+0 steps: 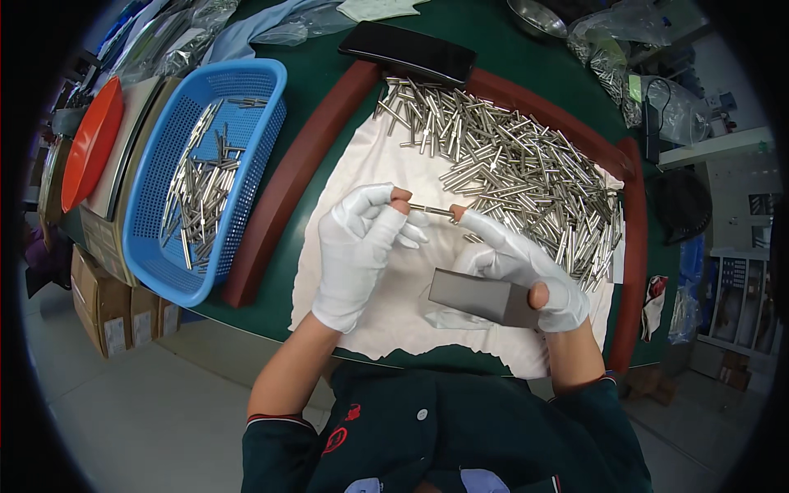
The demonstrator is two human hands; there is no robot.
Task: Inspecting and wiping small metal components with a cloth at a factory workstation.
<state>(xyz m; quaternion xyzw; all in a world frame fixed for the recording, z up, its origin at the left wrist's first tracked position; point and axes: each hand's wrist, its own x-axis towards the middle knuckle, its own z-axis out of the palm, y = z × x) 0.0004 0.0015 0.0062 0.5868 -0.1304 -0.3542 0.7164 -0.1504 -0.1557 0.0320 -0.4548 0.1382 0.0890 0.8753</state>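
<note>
At the far left, an orange-red dish (pixel 92 144) is positioned beside a blue perforated basket (pixel 282 82). The basket contains a loose batch of metal pins (pixel 201 197). Cardboard boxes (pixel 115 312) stand on the floor below. To the right of the basket, a dark red frame (pixel 294 189) lies on the green bench (pixel 509 59) and borders a pale cloth (pixel 378 329) on its left, far and right sides. A black flat device (pixel 407 53) rests across the far bar.

The left hand (pixel 357 238) wears a white glove with bare fingertips. Its thumb and index finger are clamped together on the left end of a single metal pin (pixel 429 209), which is located above the cloth and spans the gap between both hands. The right hand (pixel 522 255), gloved likewise, extends a fingertip to the right end of this pin. The right thumb is pressed on a gray rectangular block (pixel 472 296), gripped in the same hand; its remaining fingers are partly hidden.

A large pin pile (pixel 534 181) covers the far right portion of the cloth. Beyond the frame, a metal bowl (pixel 538 18) and a clear plastic bag (pixel 682 115) are placed at the far right.
</note>
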